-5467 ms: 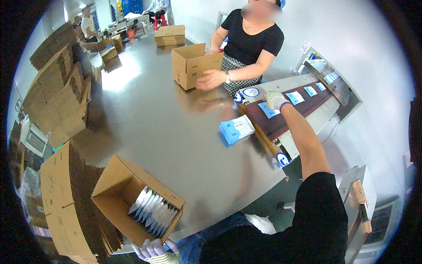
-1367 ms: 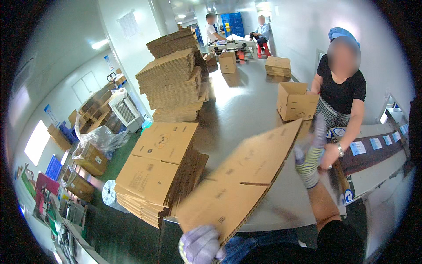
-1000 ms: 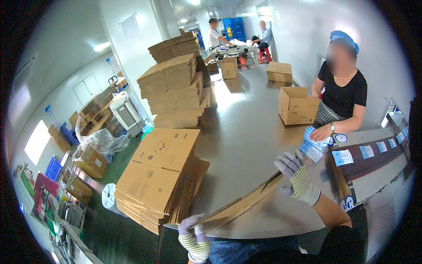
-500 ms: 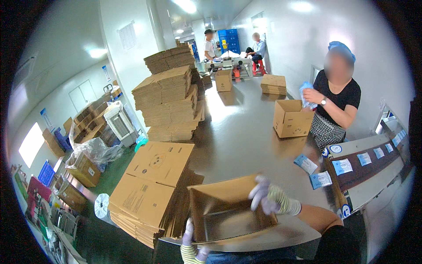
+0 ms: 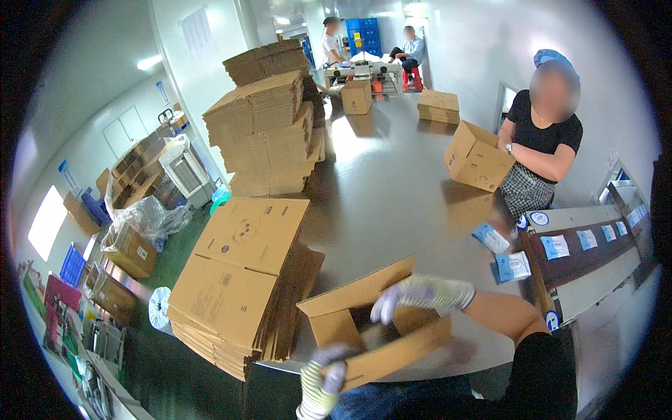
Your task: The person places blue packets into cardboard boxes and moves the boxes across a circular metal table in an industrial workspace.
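In front of me an open cardboard box [image 5: 381, 360] sits at the table's near edge, its long flaps standing out and its shorter end flaps angled inward over a dark gap. My left hand [image 5: 323, 381], in a striped knit glove, is closed on the box's near left corner, fingers curled over the flap. Over the opening reaches my right hand [image 5: 420, 294], gloved alike, with fingers stretched down toward the inner flaps; whether they touch is unclear. Left of the box lies a stack of flattened cartons [image 5: 234, 280].
A taller pile of flat cartons [image 5: 259, 133] stands behind. Across the metal table [image 5: 381, 189], a co-worker [image 5: 546, 133] handles a tilted box [image 5: 479, 157]. Blue-white packets [image 5: 514, 266] lie near a conveyor belt [image 5: 570, 245] carrying several more. Two people sit and stand far back.
My right hand has moved from the box's right side to over its opening, and the end flaps now lean inward. My left hand has shifted onto the near flap. The co-worker's box has tilted.
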The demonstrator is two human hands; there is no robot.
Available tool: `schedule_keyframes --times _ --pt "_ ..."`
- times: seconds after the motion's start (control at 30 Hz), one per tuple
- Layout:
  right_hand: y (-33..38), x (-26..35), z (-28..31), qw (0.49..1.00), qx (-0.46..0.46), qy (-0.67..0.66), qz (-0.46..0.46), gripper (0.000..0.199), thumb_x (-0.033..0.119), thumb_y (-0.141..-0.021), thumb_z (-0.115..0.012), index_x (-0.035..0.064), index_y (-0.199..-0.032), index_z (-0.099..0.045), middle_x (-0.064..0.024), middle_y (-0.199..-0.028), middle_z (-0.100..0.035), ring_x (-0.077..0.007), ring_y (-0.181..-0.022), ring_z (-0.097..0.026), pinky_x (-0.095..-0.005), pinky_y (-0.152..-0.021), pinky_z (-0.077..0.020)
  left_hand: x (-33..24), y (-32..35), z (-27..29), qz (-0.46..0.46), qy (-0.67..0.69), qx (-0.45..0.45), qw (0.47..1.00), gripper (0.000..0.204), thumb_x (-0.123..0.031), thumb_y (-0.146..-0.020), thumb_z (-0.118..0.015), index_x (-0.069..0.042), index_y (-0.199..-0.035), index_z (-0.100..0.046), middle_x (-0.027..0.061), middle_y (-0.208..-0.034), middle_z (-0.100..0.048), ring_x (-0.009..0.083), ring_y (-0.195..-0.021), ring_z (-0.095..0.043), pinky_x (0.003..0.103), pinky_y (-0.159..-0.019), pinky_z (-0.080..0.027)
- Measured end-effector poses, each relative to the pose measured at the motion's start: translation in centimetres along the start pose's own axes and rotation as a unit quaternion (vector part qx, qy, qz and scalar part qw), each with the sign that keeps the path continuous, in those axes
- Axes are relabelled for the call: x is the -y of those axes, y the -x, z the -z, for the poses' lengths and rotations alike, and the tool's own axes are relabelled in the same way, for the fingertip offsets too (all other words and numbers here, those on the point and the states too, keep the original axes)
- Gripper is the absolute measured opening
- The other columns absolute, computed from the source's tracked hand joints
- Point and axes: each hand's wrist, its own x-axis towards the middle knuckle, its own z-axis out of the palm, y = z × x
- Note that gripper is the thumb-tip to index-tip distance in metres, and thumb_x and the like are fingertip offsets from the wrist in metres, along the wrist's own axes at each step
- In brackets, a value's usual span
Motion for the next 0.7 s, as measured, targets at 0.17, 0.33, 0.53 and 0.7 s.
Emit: schedule_keyframes --times 0.17,0.33,0.53,0.7 --pt "2.3 2.9 0.0 0.972 0.087 0.186 0.116 0.047 0.046 -0.091 -0.053 0.0077 -0.117 -0.059 -0.0152 -0.129 -0.053 -0.0320 -0.128 -0.043 -0.0444 -0.109 -0.0317 2.0 -1.6 -0.9 -0.114 -0.030 -0.186 0.975 0.028 -0.014 -0.093 -0.055 0.001 -0.117 -0.052 0.0155 -0.112 -0.061 0.0236 -0.101 -0.059 0.037 -0.094 -0.043" --pt "3.0 -0.2 -2.0 0.767 -0.063 0.638 0.022 0.046 0.047 -0.090 -0.052 0.0226 -0.129 -0.054 -0.0154 -0.140 -0.042 -0.0395 -0.135 -0.029 -0.0550 -0.111 -0.0220 0.0 -4.5 -1.5 -0.231 -0.622 0.031 0.748 0.045 -0.020 -0.083 -0.057 -0.004 -0.124 -0.052 0.0128 -0.128 -0.052 0.0346 -0.129 -0.040 0.057 -0.108 -0.024" --pt "2.0 -0.3 -2.9 0.761 -0.089 0.638 0.081 0.049 0.045 -0.089 -0.055 0.0223 -0.132 -0.052 -0.0185 -0.141 -0.039 -0.0433 -0.133 -0.030 -0.0559 -0.110 -0.0229 -2.6 -6.6 -1.7 -0.199 -0.568 0.158 0.783 0.046 -0.032 -0.091 -0.050 0.003 -0.122 -0.052 0.0195 -0.080 -0.064 0.0352 -0.083 -0.063 0.043 -0.081 -0.048" --pt "8.1 -1.5 -2.8 0.784 -0.301 0.535 0.097 0.056 0.031 -0.086 -0.065 0.0058 -0.132 -0.047 -0.0204 -0.137 -0.043 -0.0369 -0.129 -0.040 -0.0447 -0.108 -0.0316 -1.3 -6.3 -2.0 -0.266 -0.439 0.046 0.857 0.031 -0.022 -0.089 -0.058 -0.004 -0.114 -0.059 0.0138 -0.063 -0.062 0.0332 -0.057 -0.060 0.040 -0.060 -0.049"
